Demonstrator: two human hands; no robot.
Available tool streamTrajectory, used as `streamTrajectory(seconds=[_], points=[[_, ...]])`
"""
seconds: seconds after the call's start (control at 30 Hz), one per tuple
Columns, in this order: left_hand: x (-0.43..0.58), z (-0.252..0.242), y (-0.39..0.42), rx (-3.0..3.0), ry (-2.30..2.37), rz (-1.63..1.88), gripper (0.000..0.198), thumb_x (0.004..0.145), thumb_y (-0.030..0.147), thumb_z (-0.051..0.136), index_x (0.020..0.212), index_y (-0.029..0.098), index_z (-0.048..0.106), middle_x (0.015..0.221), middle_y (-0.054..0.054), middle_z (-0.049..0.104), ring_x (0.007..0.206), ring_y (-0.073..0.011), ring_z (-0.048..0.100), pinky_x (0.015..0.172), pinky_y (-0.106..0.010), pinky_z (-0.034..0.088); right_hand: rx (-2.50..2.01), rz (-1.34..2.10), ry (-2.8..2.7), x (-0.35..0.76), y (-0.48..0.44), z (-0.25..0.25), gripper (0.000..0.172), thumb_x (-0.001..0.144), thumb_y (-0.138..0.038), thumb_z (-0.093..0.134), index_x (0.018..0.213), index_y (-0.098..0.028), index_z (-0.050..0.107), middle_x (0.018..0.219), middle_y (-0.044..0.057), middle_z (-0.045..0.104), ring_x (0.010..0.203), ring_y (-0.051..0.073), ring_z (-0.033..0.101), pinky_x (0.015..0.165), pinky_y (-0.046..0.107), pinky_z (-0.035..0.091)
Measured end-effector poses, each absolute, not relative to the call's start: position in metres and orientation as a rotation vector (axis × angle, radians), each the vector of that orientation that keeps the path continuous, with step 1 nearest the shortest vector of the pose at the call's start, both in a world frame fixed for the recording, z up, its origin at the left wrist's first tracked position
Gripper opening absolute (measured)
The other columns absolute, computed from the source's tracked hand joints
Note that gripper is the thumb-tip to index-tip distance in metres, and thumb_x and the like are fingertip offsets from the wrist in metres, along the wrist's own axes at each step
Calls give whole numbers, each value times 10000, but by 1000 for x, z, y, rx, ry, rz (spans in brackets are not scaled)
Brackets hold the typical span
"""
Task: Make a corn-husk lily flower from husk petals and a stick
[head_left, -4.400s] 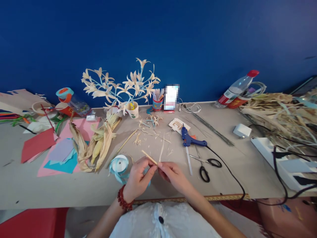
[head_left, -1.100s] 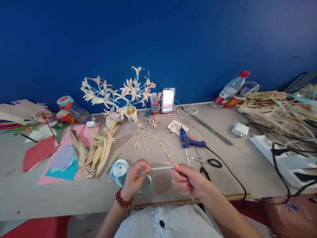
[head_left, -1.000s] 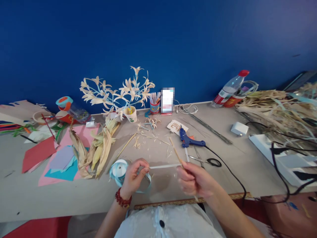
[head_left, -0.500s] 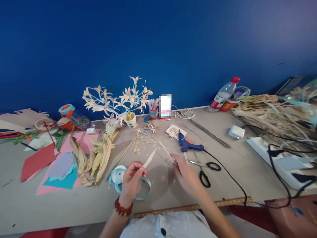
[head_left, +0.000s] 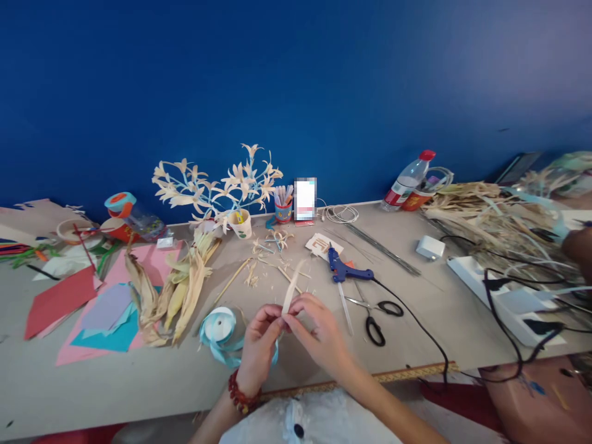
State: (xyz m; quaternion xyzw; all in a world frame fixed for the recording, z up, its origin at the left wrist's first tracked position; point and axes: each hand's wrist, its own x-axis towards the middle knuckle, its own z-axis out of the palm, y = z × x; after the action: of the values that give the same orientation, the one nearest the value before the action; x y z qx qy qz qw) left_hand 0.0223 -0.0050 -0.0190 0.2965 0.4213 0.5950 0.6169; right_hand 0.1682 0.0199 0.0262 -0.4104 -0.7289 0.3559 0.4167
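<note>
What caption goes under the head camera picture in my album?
Left hand and right hand pinching a pale strip near a blue ribbon roll.

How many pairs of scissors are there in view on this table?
1. The scissors lie partly open on the table, right of the right hand and near the blue glue gun. Others may be hidden under the husk pile.

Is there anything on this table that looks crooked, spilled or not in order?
Yes: by the wall at right, the red-capped bottle leans instead of standing upright. Pale scraps lie scattered loose beyond the left hand, and the scissors lie open.
</note>
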Motion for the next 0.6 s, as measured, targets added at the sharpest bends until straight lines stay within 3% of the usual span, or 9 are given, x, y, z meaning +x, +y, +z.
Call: streamTrajectory(seconds=[0.13,0.23,0.33,0.5,0.6], points=[[10,-6,-1,931,970,1322,211,816,341,677,957,184,671,991,-79,632,908,-199,589,811,-303,482,-980,750,-2037,169,22,24,89,908,-170,527,894,-218,601,924,77,655,901,227,586,791,352,466],[3,4,4,1068,991,1227,130,821,297,677,827,168,667,916,-64,604,860,-186,566,774,-282,463,-979,701,-2177,173,22,23,98,914,-183,520,895,-213,612,879,69,656,841,217,588,746,336,472],[-1,4,6,1058,991,1188,92,816,253,686,786,175,650,850,-30,576,798,-150,533,724,-244,436,-1024,706,-2210,191,21,18,98,927,-267,556,976,-217,625,960,81,664,904,221,612,778,332,493],[-8,-6,4,888,1096,1229,110,779,259,730,799,180,656,798,-5,586,725,-113,499,666,-210,411,-1590,311,-2041,274,14,-7,234,926,-397,543,1007,-194,627,1054,131,659,999,290,615,879,431,486],[-9,-6,6,819,1112,1240,138,755,266,754,796,176,657,781,-4,603,715,-108,504,667,-208,414,-1901,64,-2034,322,1,-24,416,876,-521,555,1101,-173,596,1113,156,643,980,339,612,869,489,485]])
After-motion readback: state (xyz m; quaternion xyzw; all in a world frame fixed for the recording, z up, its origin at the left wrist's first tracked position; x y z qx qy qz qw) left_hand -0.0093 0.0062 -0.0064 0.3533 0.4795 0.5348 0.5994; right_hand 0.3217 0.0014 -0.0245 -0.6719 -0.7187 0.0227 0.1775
